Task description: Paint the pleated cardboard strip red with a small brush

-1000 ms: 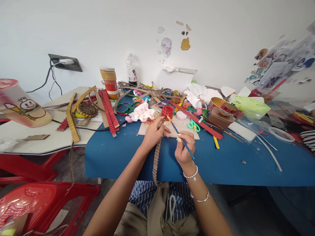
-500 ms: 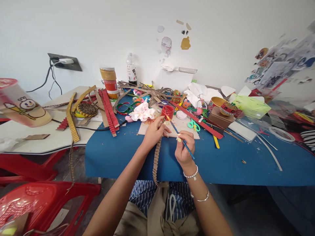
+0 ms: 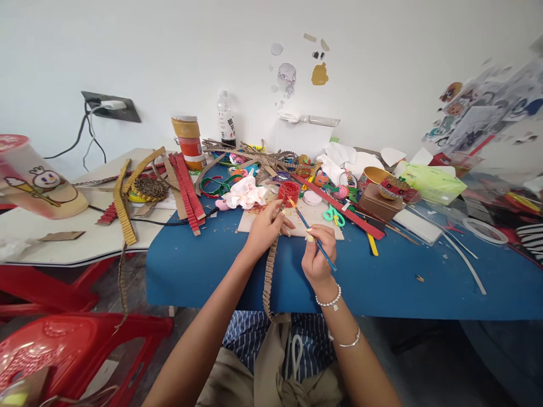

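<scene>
My right hand (image 3: pixel 320 252) is closed around a blue paintbrush (image 3: pixel 304 222), whose tip points at a jar of red paint (image 3: pixel 289 193). My left hand (image 3: pixel 266 227) is closed on the upper end of a corrugated cardboard strip (image 3: pixel 268 277), which hangs down over the table edge to my lap. Jar and left hand are both at the pale board (image 3: pixel 250 223). A white lid (image 3: pixel 313 198) lies right of the jar, with green-handled scissors (image 3: pixel 334 215) beyond it.
Red corrugated strips (image 3: pixel 185 192) and a rolled cardboard coil (image 3: pixel 151 187) lie to the left. Crumpled tissue (image 3: pixel 246 192) sits beside the board. Stacked paint jars (image 3: pixel 189 142) and a bottle (image 3: pixel 226 120) stand at the back. A large drink cup (image 3: pixel 38 178) stands far left.
The paintbrush has tilted very slightly, its tip still by the paint jar. My left hand and the cardboard strip stay in place.
</scene>
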A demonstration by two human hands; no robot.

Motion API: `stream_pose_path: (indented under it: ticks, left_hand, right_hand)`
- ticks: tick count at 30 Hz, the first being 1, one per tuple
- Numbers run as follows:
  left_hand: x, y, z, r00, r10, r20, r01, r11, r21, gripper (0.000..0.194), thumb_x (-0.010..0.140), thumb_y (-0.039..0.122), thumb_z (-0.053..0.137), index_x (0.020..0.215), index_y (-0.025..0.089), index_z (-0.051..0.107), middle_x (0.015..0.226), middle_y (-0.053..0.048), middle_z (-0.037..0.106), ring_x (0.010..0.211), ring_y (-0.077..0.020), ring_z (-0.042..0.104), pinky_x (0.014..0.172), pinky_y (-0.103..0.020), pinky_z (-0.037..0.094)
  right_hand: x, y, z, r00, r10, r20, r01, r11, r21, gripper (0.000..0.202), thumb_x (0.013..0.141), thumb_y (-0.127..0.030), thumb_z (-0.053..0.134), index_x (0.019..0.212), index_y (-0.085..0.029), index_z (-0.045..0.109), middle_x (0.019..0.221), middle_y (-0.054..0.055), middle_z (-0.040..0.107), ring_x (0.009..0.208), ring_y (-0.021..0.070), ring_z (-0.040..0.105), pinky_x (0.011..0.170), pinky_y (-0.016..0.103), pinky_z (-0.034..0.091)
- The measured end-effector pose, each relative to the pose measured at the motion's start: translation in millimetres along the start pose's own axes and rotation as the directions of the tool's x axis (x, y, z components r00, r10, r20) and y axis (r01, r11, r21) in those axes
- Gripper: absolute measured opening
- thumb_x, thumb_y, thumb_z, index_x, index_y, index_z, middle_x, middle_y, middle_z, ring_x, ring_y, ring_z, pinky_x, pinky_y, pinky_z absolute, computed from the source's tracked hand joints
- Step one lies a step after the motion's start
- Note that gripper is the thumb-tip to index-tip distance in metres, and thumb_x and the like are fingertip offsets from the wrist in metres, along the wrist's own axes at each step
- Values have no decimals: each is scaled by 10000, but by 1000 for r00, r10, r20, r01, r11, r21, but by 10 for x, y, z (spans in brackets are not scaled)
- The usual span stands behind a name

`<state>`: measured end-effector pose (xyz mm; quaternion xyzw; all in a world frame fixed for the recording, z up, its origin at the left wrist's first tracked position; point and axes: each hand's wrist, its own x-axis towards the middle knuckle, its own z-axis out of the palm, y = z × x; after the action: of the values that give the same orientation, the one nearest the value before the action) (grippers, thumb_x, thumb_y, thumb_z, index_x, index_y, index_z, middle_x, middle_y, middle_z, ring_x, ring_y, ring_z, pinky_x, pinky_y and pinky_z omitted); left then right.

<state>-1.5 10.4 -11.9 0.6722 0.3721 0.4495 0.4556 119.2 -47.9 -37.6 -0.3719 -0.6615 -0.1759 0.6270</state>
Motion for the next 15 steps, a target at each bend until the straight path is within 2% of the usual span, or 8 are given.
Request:
stream_pose_path:
  ticks: [8,15]
  left_hand:
    - [-1,11,1,1000,6,2,-6,1000,9,393,770,189,375,1158,126,379,608,11,649,461,-113,570,534,-234,451]
    - [-1,6,8,1000,14,-8,-14,1000,9,396,769,197,374,1157,122,389,622,-3,655,471,-132,578,553,-260,462]
  right_hand:
    - [-2,-8,4,1000,13,-19,-14,1000,-28,254,776,-74,395,1001,-190,418,840,52,506,807,151,515,685,340,478]
    - [-11,7,5,1000,-16,10,16,1000,-4,274,767,-64,414,1010,-192,422,852,52,519,846,156,523,710,346,483]
